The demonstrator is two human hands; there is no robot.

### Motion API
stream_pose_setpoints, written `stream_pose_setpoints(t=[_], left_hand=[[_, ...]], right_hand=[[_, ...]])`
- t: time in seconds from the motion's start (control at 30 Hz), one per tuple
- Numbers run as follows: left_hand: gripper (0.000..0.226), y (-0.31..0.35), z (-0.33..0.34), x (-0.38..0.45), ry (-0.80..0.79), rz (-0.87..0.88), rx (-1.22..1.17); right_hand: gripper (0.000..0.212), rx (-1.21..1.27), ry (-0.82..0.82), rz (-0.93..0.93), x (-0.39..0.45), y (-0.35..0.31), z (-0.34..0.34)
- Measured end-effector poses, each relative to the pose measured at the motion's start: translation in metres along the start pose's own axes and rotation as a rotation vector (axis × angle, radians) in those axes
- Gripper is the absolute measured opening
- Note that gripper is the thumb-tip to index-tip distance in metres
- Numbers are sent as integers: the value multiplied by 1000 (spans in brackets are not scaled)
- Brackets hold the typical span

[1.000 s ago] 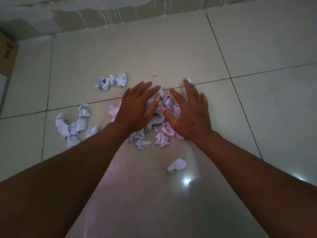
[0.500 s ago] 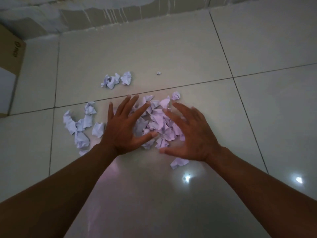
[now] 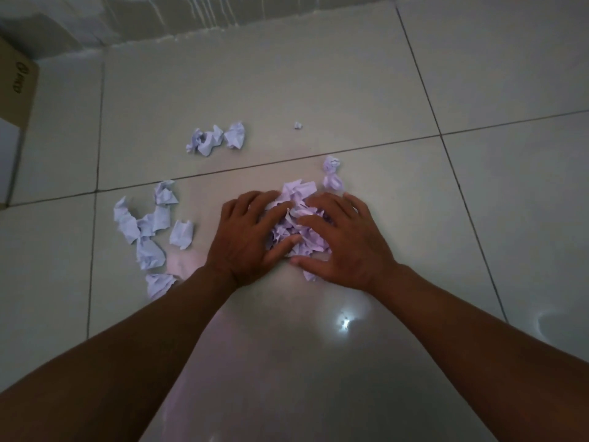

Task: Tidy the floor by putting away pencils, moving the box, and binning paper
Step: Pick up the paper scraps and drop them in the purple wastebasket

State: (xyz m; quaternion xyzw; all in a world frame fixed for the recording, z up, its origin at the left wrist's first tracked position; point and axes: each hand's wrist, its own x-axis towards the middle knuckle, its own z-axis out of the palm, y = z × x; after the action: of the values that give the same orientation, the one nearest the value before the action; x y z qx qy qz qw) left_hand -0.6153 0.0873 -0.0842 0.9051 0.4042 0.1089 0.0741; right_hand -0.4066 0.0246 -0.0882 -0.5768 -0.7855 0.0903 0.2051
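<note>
I see pale lilac-white crumpled paper point(image 3: 296, 224) on glossy grey-green floor tiles point(image 3: 255, 90) with dark grout, and a brown cardboard box point(image 3: 14, 87).

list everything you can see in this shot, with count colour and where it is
central paper pile: one heap of crumpled pieces, pale lilac-white, on the floor between both hands
two crumpled balls: two, pale lilac-white, just beyond the pile's far right edge
far paper cluster: about three balls, pale lilac-white, beyond the grout line, left of centre
tiny scrap: one, white, alone on the far tile
left paper group: roughly seven crumpled pieces, pale lilac-white, left of the left hand
cardboard box: one, brown, at the left edge, partly out of view
tiled floor: large pale grey glossy tiles, dark grout lines
wall base: grey, streaked, along the top
left hand: cupped on the pile's left side
right hand: cupped on the pile's right side
</note>
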Motion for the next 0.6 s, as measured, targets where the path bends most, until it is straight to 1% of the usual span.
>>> stream_pose_setpoints(t=[0.1,0.2,0.4,0.47,0.53,0.6], left_hand=[[49,2,-2,0,6,29,-3],[44,5,-3,1,11,34,-35],[45,6,-5,1,7,42,8],[42,7,-5,3,8,49,25],[39,8,-6,5,-4,59,41],[35,9,-7,7,-13,82,56]], right_hand=[[59,-54,38,-2,-1,-3,3],[46,-111,74,-36,2,-6,5],[24,-120,196,18,-4,-8,3],[23,-143,170,27,-5,-8,2],[29,-152,122,48,-5,-11,2],[33,-149,116,96,-4,-16,0]])
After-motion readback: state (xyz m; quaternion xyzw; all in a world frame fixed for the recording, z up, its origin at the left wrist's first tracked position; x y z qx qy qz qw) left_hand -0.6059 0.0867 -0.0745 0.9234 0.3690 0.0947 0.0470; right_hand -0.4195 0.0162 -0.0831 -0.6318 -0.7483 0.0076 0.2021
